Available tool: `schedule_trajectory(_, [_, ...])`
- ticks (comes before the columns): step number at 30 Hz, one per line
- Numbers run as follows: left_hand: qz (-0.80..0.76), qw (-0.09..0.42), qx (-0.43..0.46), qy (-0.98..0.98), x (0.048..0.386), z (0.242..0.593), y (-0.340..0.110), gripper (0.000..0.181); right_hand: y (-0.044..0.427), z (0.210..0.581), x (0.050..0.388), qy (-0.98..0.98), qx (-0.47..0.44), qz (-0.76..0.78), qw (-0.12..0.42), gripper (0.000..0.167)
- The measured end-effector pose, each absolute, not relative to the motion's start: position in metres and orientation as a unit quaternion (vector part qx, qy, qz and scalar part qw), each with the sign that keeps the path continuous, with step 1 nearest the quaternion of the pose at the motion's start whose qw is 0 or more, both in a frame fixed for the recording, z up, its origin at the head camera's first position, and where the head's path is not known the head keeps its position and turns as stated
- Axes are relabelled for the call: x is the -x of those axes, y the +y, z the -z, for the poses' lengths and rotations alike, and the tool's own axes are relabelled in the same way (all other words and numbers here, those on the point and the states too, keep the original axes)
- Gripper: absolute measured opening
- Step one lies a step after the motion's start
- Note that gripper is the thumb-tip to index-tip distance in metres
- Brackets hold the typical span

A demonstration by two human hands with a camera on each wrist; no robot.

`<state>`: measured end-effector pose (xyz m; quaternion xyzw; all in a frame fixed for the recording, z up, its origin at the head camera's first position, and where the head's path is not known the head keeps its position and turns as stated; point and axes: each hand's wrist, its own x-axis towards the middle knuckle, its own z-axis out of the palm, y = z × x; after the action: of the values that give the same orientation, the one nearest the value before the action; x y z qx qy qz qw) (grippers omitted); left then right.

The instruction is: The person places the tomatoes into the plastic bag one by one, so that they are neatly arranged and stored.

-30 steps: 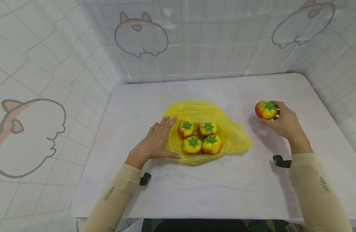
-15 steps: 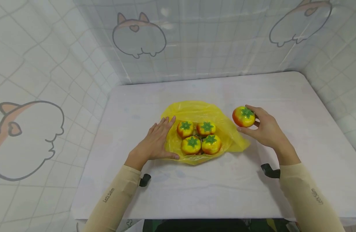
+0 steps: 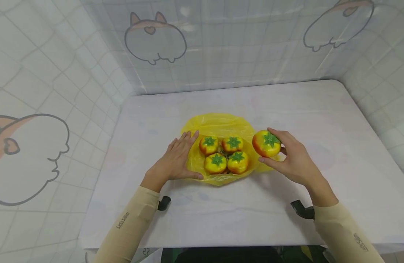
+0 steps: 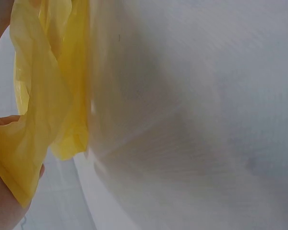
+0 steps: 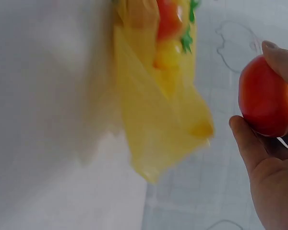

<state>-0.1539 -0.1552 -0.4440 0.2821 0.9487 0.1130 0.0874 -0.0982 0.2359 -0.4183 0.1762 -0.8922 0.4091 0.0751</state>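
Note:
A yellow plastic bag (image 3: 218, 122) lies spread on the table with several red-and-yellow tomatoes (image 3: 233, 144) in it, green star-shaped tops up. My left hand (image 3: 174, 160) is at the bag's left edge, thumb and fingers spread apart and touching the plastic. In the left wrist view, the bag's film (image 4: 38, 96) drapes by the fingers. My right hand (image 3: 295, 160) grips one more tomato (image 3: 266, 143) between thumb and fingers, raised just above the bag's right end. The right wrist view shows that tomato's smooth red side (image 5: 264, 98), apart from the bag.
A white cloth covers the table (image 3: 202, 215). Tile-patterned curtains with cartoon animals (image 3: 156, 40) stand behind and at both sides. Black wrist mounts (image 3: 302, 210) stick out from both forearms. The table's front edge runs along the person's lap.
My right hand has carried its tomato leftward and nearer, from the table's right side to the bag's right end. The left hand has stayed at the bag's left edge.

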Motion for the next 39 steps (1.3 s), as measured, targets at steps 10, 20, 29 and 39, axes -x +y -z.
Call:
schedule_trajectory(10, [-0.106,0.094,-0.282,0.949,0.156,0.443,-0.155,0.144,0.223,0.441,0.089,-0.891,-0.207,-0.403,0.029,0.085])
schedule_trajectory(20, [-0.11,0.094,-0.282,0.949,0.155,0.442,-0.154,0.143,0.229,0.449,0.105,-0.905,-0.186,-0.384,-0.001,0.085])
schedule_trajectory(29, [-0.11,0.09,-0.282,0.949,0.153,0.442,-0.156,0.142,0.232,0.456,0.127,-0.917,-0.175,-0.357,-0.036,0.084])
schedule_trajectory(39, [-0.108,0.088,-0.279,0.95,0.154,0.444,-0.157,0.141,0.228,0.462,0.139,-0.925,-0.173,-0.323,-0.095,0.086])
